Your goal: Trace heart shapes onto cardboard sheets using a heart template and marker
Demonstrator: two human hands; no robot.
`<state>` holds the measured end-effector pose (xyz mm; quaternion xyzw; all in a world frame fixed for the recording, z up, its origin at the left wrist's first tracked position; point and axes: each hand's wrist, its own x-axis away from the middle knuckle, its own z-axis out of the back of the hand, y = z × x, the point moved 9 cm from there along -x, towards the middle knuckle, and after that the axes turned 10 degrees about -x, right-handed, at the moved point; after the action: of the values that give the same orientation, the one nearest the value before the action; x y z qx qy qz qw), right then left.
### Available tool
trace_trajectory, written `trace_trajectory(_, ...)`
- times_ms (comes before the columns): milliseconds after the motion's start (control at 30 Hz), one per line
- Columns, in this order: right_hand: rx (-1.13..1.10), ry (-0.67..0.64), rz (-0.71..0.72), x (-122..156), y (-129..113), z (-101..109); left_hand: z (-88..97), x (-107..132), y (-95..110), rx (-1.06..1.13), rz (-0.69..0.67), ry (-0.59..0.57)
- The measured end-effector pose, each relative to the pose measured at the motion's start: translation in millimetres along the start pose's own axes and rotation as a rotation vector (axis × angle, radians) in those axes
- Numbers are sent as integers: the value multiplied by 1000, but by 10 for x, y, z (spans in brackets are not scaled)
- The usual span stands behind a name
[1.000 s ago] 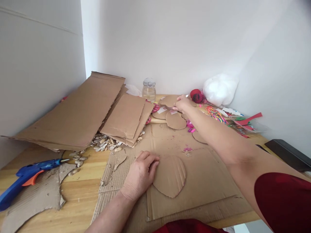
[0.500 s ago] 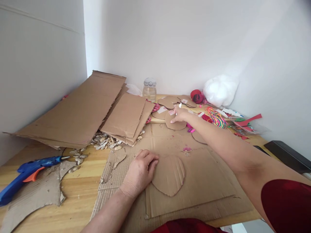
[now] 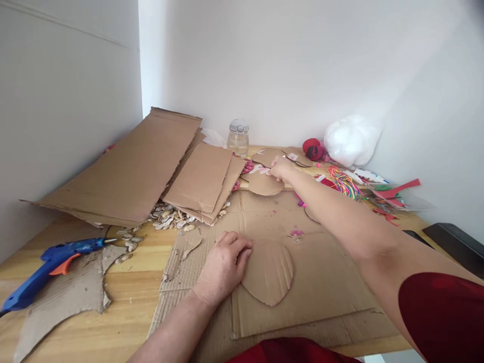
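My left hand [image 3: 226, 259] rests on the flat cardboard, fingers bent together and thumb at the left edge of a rounded cardboard cutout [image 3: 269, 275]. That cutout lies on a larger cardboard sheet [image 3: 325, 282]. At the back of the table, my right hand [image 3: 280, 169] is closed at the upper right edge of another cardboard cutout [image 3: 265, 185], which has a white label with red marks. Its fingertips are partly hidden, and a tiny white tip shows beside them. More cutouts [image 3: 298, 155] with labels lie around that hand.
Cardboard sheets [image 3: 124, 166] lean at the left over a pile of shells [image 3: 170, 217]. A blue glue gun [image 3: 56, 264] lies at front left. Along the back stand a lidded jar [image 3: 238, 137], red yarn [image 3: 314, 149] and a white stuffing bag [image 3: 352, 140]. Coloured cords [image 3: 342, 181] lie right.
My right hand has moved slightly back and left, and the labelled cutout has shifted left over the other pieces. The white object above its fingers is now mostly hidden. My left hand stays put.
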<state>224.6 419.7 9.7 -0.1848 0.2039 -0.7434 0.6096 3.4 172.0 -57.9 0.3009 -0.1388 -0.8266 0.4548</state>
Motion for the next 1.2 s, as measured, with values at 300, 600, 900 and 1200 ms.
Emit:
trace_trajectory(300,-46,10,-97,-178,-124,-145,11,-6,15,-8,7,-4)
trace_trajectory(600,-114,130,169,76,-212,-44,27,-14,19,-22,-24,16)
trace_trajectory(900,-330,-21,538,1653,-151,-8,308,-21,-46,80,81,165)
trace_trajectory(1200,-368,-23,539,2698,620,-122,371,52,-341,410,366,271)
